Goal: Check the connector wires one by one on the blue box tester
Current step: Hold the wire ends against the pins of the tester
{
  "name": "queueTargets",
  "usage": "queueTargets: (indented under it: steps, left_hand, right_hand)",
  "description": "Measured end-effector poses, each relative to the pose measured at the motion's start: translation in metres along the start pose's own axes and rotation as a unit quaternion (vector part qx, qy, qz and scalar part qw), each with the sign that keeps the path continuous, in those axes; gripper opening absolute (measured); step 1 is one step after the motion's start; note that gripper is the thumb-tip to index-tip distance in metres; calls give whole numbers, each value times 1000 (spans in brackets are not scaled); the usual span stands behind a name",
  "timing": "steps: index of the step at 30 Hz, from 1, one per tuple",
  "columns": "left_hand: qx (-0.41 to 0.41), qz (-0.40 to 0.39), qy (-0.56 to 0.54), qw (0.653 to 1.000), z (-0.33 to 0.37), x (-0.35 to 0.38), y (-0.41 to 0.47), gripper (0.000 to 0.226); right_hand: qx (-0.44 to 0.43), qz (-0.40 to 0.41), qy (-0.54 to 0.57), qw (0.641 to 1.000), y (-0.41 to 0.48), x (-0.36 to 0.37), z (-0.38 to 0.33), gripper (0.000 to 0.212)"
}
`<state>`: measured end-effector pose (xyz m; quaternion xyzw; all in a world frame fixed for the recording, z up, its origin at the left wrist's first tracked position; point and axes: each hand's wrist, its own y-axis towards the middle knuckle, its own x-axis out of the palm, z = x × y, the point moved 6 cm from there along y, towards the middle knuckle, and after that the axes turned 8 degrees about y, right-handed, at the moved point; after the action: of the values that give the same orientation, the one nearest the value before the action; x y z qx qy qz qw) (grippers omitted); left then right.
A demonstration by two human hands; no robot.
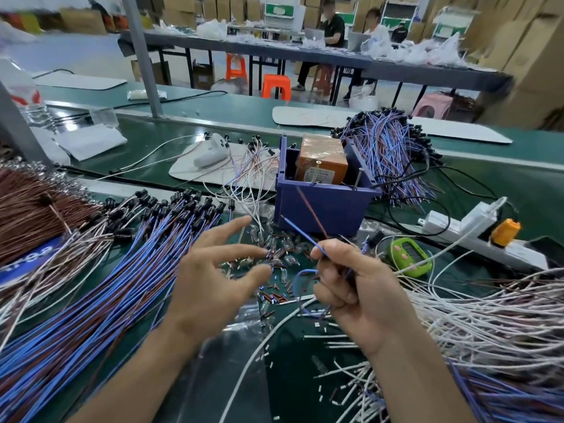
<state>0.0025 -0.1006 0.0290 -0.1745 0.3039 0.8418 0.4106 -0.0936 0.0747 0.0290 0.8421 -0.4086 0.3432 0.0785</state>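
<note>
- One connector wire (300,232) is clamped in the right grip (357,288) before the blue box tester (323,206).
- The left grip (213,276) is held apart, empty.
- Many piled wires (116,279) are judged unchecked.

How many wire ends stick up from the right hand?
2: the blue wire end on the left, the brown wire end right of it, over the blue box front. The right hand may hide others.

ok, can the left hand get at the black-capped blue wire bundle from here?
Probably yes. The left hand is open and empty, and the bundle of blue and brown wires with black connectors lies uncovered right beside it.
</note>
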Motion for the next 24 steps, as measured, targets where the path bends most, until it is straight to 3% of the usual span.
queueTargets:
  steps: [3, 7, 9, 11, 15, 18, 21, 24]
  left_hand:
    - [60, 2, -16, 998, 40, 14, -5, 23]
    - [-40, -53, -141, 988, 60, 43, 6, 22]
    - [-86, -83, -232, 965, 63, 54, 12, 11]
    - [-126, -107, -295, 941, 61, 63, 16, 14]
    - [-153, -124, -308, 931, 52, 70, 16, 25]
    - [-162, -145, -318, 923, 44, 75, 16, 24]
    - [-175, -136, -308, 925, 34, 78, 15, 22]
    - [-187, -120, -316, 922, 27, 77, 16, 13]
  right_hand:
    - [10, 8, 25, 1000, 0, 7, 5, 18]
    - [40, 24, 61, 997, 1, 5, 12, 19]
    - [57, 19, 62, 996, 0, 3, 14, 19]
    - [70, 24, 57, 996, 2, 0, 14, 18]
    - [95, 7, 32, 995, 3, -4, 16, 7]
    - [106, -3, 20, 994, 4, -4, 23, 34]
    - [86, 15, 35, 996, 8, -7, 26, 23]
    - [66, 39, 21, 997, 11, -13, 26, 24]
